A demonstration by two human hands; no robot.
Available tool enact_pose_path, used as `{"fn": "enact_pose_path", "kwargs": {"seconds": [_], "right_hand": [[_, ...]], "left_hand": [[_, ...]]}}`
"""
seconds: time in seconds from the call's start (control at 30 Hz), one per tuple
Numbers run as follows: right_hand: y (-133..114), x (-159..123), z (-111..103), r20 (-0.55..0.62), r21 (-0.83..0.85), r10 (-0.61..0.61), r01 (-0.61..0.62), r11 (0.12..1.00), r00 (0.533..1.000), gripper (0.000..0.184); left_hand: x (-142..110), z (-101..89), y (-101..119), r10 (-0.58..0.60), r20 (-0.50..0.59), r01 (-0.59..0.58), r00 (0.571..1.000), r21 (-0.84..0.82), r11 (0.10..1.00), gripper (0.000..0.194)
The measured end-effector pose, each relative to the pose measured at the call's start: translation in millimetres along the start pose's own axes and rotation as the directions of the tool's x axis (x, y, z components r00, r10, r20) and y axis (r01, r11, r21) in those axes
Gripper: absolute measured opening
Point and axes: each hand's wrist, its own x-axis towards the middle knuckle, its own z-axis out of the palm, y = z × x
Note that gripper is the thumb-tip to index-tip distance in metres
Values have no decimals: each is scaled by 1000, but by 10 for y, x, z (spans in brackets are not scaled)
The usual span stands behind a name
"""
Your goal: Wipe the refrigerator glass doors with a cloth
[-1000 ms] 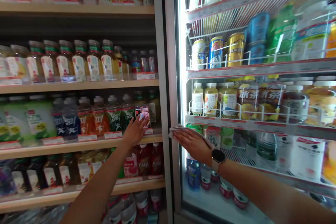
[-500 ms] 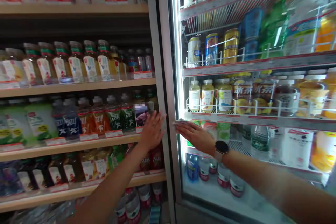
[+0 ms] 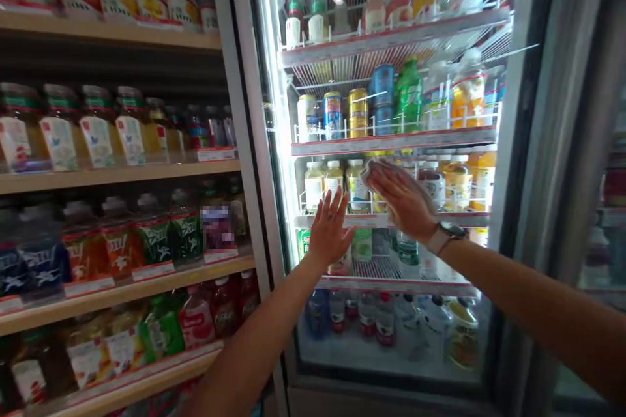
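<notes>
Two hands at the glass cooler door (image 3: 376, 358): right hand (image 3: 401, 201) spread flat over a white cloth (image 3: 372, 172), left hand (image 3: 328, 228) spread empty just beside

- Hands: 2, both raised at centre frame; 1 left hand (image 3: 328, 229), 1 right hand (image 3: 401, 201)
- White cloth: 1, under the right palm (image 3: 372, 173)
- Wristwatch: 1, on the right wrist (image 3: 445, 236)
- Wooden shelves: 4, left of frame (image 3: 117, 176)
- Wire cooler shelves: 4, centre frame (image 3: 394, 141)
- Cans: 5, middle of the cooler; 1 silver (image 3: 306, 118), 1 blue-and-red (image 3: 333, 115), 1 gold (image 3: 358, 113), 2 blue, stacked (image 3: 383, 98)
- Green soda bottle: 1, right of the cans (image 3: 409, 96)
</notes>
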Motion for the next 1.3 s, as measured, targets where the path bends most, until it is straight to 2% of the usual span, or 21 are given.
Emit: {"fn": "enact_pose_path", "kwargs": {"seconds": [0.1,0.2,0.37,0.47,0.53,0.6,0.7,0.8,0.9,1.03,1.07,1.13,1.23,1.3], "right_hand": [[-158,-452,153,111,96,-77,66,993,991,82],[-340,-886,273,166,165,-123,96,982,978,80],[-520,-1419,303,193,171,-150,117,978,970,70],[-459,-1476,193,193,142,-216,191,971,957,59],[-290,-1347,54,182,96,-195,180,979,964,59],[-29,-1118,-118,160,18,-110,109,994,981,65],[379,-778,-341,55,-87,21,-17,996,998,74],[549,-718,-395,-40,-99,97,-101,990,994,78],[405,-1063,-279,-60,-59,94,-98,993,994,80],[57,-1867,-105,153,50,-41,33,998,987,67],[-3,-2049,-90,225,78,-98,83,994,969,61],[-58,-2307,-110,297,114,-200,174,978,934,53],[54,-2346,-251,336,132,-248,215,968,909,50],[234,-2177,-395,336,98,-168,143,985,927,56]], "left_hand": [[76,239,134,-7,3,7,1000,28,1000,74],[12,436,201,-15,-16,16,1000,104,994,73],[-120,598,188,20,-110,5,994,219,976,73],[-121,619,177,29,-124,3,992,252,968,73],[-107,623,177,44,-142,-6,989,256,967,73],[-95,626,178,57,-164,-15,985,250,968,73],[-95,630,180,40,-166,-3,985,222,975,74],[-105,635,187,9,-145,18,989,183,983,75],[-110,638,192,7,-152,21,988,181,983,74],[-107,639,190,19,-158,13,987,195,981,75],[-106,639,188,18,-157,13,987,195,981,75],[-105,642,181,7,-147,21,989,188,982,75],[-113,655,161,-30,-120,48,992,144,988,72],[-119,666,144,-60,-103,72,993,114,991,71]]}}
